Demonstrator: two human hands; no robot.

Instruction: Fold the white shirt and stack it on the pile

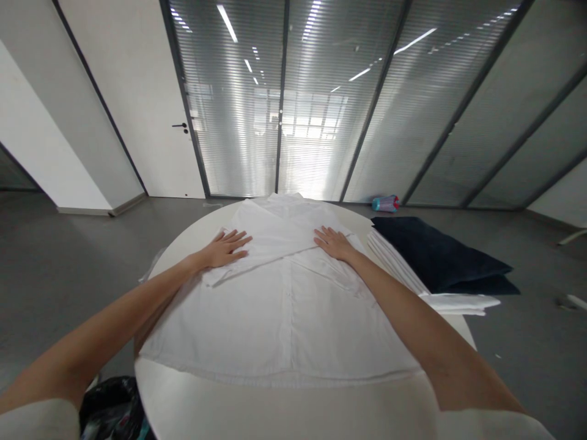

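Observation:
A white button-up shirt lies spread on a round white table, its collar at the far side and its hem towards me. Both sleeves are folded inward across the chest, one over the other. My left hand rests flat on the left side of the shirt with its fingers spread. On the right side, my right hand presses flat on the folded sleeve, fingers stretched out. Neither hand grips the cloth.
Folded white cloths and a dark navy folded cloth are stacked at the table's right edge. A black bag-lined bin stands below left. Behind are a blue and red package on the floor, a white door and glass partitions with blinds.

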